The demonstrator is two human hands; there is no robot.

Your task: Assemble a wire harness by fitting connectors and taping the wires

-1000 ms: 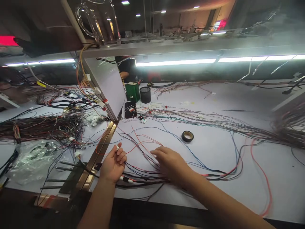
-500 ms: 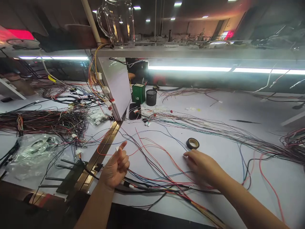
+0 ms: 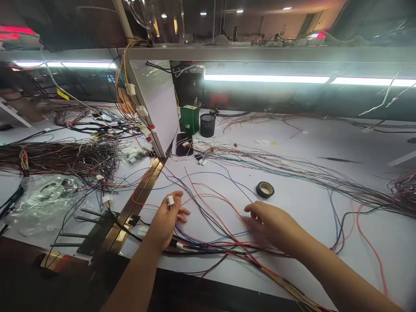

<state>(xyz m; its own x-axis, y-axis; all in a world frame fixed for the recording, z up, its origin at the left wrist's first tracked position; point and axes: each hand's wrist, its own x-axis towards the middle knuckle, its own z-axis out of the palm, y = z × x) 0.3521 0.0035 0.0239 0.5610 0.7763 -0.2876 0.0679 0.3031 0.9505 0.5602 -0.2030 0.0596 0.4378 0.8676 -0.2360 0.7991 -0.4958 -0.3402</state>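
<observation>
A small white connector plug (image 3: 170, 200) sits between the thumb and fingers of my left hand (image 3: 165, 221), with its other fingers loosely bent. Below that hand, a bundle of black, blue and red wires (image 3: 208, 246) runs to the right along the table. My right hand (image 3: 271, 221) is curled palm down over thin red and blue wires; its lower fingers are blurred, and anything in them is hidden. Just behind it lies a roll of black tape (image 3: 264, 190), untouched.
A brass-coloured strip (image 3: 143, 188) crosses the table beside an upright white panel (image 3: 156, 104). At the back stand a green box (image 3: 189, 120) and a black mesh cup (image 3: 207, 125). On the left are tangled wires (image 3: 65, 160) and a clear plastic bag (image 3: 48, 203).
My left hand has moved slightly right and turned, bringing the white connector into clearer view. My right hand has shifted a little left. The camera view has tilted down.
</observation>
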